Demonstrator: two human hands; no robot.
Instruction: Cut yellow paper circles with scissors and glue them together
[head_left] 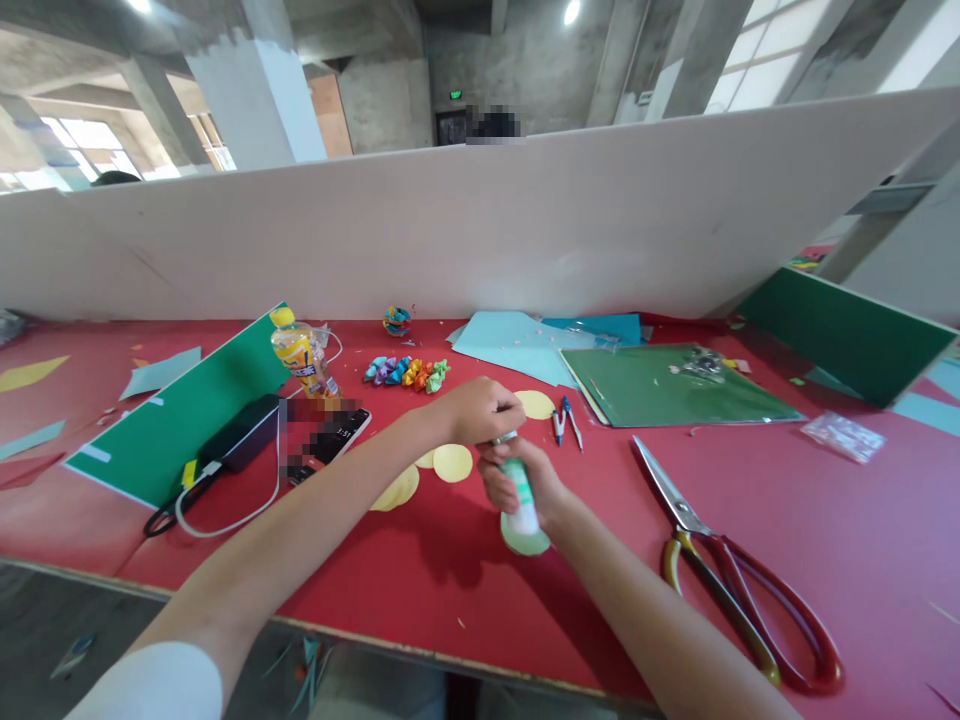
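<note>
My right hand (529, 475) is wrapped round a white-and-green tube (523, 510), held tilted above the red table. My left hand (487, 408) is closed over the tube's upper end, where a pale tip shows between the two hands; the fingers hide the cap area. Just beneath the tube lies a pale green paper circle (525, 543). Yellow paper circles (453, 463) lie to the left of my hands, and one more yellow circle (537, 404) lies behind them.
Large scissors (697, 540) lie on the right, with a drawing compass (568, 424) nearer my hands. A green sheet pack (682, 388) lies farther back. On the left are a phone (330, 446), a drink bottle (304, 355) and a black power bank (240, 432). Colourful folded paper pieces (407, 373) sit behind.
</note>
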